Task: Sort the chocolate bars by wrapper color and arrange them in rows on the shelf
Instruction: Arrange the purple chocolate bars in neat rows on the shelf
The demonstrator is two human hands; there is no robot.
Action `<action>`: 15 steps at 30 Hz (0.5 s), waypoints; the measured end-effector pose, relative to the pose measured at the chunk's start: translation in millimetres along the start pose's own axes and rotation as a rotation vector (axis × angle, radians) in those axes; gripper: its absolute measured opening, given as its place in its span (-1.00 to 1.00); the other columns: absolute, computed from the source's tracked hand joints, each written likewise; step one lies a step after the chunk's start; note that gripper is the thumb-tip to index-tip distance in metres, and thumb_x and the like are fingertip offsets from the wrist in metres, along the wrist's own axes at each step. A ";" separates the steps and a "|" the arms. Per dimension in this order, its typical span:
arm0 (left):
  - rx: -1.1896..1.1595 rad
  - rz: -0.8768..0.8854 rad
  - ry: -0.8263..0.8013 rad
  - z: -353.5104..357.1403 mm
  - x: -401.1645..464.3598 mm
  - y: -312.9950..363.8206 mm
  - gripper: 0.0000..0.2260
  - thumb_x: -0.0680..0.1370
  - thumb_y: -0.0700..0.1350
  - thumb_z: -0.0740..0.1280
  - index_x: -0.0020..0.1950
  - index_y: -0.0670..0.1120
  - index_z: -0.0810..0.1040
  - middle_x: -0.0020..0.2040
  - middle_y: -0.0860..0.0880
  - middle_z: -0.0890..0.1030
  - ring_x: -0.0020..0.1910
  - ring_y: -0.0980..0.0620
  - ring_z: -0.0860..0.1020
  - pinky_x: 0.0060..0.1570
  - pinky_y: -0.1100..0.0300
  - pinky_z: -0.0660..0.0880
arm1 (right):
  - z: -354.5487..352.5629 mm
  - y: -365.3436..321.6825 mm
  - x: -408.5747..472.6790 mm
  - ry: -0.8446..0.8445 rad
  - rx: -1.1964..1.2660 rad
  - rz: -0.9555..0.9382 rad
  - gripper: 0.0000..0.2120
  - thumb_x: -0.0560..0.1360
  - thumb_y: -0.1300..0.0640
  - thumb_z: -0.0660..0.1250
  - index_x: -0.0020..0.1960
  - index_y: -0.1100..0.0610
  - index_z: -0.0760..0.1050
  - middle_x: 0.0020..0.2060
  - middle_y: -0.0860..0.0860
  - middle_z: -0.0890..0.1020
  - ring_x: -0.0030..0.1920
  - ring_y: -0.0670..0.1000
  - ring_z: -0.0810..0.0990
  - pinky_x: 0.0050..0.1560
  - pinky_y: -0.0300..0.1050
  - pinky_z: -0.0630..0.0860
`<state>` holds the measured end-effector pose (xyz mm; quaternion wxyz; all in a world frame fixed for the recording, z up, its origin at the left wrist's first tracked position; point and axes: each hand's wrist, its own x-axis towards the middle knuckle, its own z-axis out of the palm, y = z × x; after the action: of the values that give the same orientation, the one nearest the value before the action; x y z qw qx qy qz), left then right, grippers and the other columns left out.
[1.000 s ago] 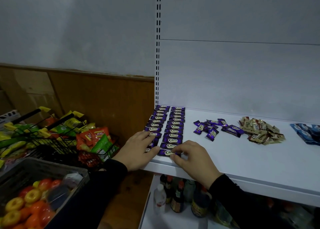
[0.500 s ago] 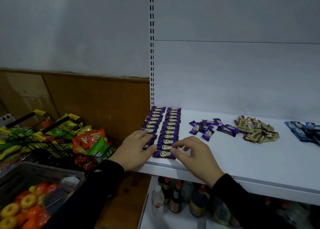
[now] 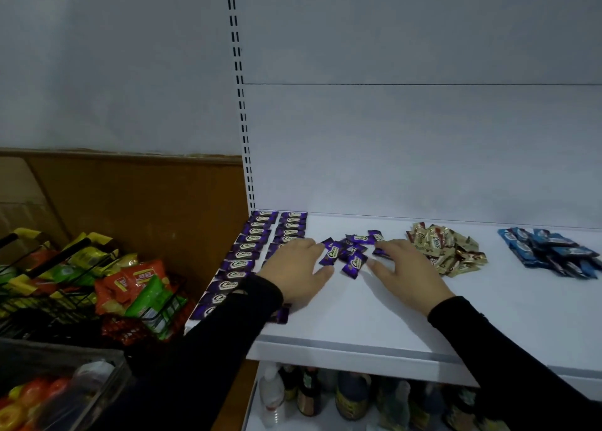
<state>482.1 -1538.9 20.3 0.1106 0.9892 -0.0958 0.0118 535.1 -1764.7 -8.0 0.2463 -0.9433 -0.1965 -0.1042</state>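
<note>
Two purple rows (image 3: 247,261) laid; loose purple bars (image 3: 350,251), gold pile (image 3: 446,251), blue pile (image 3: 550,254) unsorted; my left hand (image 3: 293,267) and right hand (image 3: 400,267) spread flat, holding nothing.

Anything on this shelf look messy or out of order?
Yes. The loose purple bars lie jumbled between the hands, beside two neat purple rows. The gold pile and blue pile are heaped, unsorted into rows.

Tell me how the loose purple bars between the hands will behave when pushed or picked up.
The loose purple bars look small and flat, so they should slide on the smooth white shelf rather than roll. Their glossy wrappers probably feel slippery, and the twisted ends may crumple. They overlap, so a push from the left hand or right hand likely shifts several together.
</note>
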 end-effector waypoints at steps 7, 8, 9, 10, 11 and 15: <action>0.039 -0.039 -0.034 26.5 61.3 32.6 -0.42 0.64 0.18 0.13 0.57 -0.11 0.21 0.52 -0.17 0.28 0.53 -0.16 0.17 0.49 0.00 0.14 | 17.3 29.3 26.1 -0.110 -0.227 -0.019 -0.43 0.48 -0.23 -0.10 0.11 0.11 0.49 0.00 0.07 0.55 0.11 0.13 0.50 0.12 -0.03 0.42; 0.055 -0.055 -0.065 29.4 65.8 35.0 -0.38 0.65 0.19 0.12 0.61 -0.10 0.12 0.59 -0.17 0.16 0.58 -0.15 0.07 0.53 -0.01 0.06 | 20.4 31.5 26.5 -0.114 -0.249 -0.037 -0.44 0.48 -0.22 -0.12 0.06 0.10 0.49 -0.03 0.06 0.56 0.08 0.13 0.50 0.10 -0.02 0.43; 0.046 -0.079 -0.093 32.2 69.4 36.9 -0.37 0.65 0.20 0.10 0.63 -0.09 0.07 0.62 -0.17 0.07 0.60 -0.14 0.00 0.55 0.00 0.00 | 22.2 32.8 26.1 -0.120 -0.257 -0.054 -0.44 0.49 -0.21 -0.13 0.04 0.11 0.50 -0.02 0.06 0.56 0.08 0.12 0.50 0.11 -0.01 0.43; 0.016 -0.107 -0.115 35.4 71.9 38.5 -0.37 0.66 0.19 0.09 0.64 -0.09 0.05 0.63 -0.16 0.02 0.61 -0.13 -0.04 0.56 0.00 -0.04 | 22.5 32.7 25.1 -0.129 -0.253 -0.072 -0.44 0.49 -0.21 -0.13 0.05 0.11 0.51 -0.01 0.06 0.57 0.08 0.12 0.49 0.12 0.00 0.43; -0.018 -0.128 -0.129 39.2 73.9 38.7 -0.38 0.66 0.18 0.08 0.64 -0.09 0.04 0.64 -0.16 0.00 0.61 -0.12 -0.05 0.56 0.02 -0.06 | 22.5 32.7 23.7 -0.149 -0.237 -0.085 -0.44 0.50 -0.21 -0.13 0.06 0.10 0.51 0.01 0.06 0.57 0.10 0.11 0.49 0.15 0.01 0.43; -0.095 -0.129 -0.082 52.1 71.2 37.8 -0.49 0.67 0.09 0.09 0.57 -0.10 0.20 0.55 -0.20 0.19 0.54 -0.15 0.10 0.54 0.02 0.05 | 10.7 25.4 10.4 -0.190 -0.088 -0.109 -0.57 0.51 -0.16 -0.08 -0.05 0.08 0.45 -0.08 0.01 0.48 0.06 0.04 0.43 0.11 -0.05 0.39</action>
<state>544.9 -1599.9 -19.1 0.1537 0.9866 -0.0370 -0.0402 556.3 -1776.4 -24.8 0.1786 -0.9468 -0.2654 -0.0359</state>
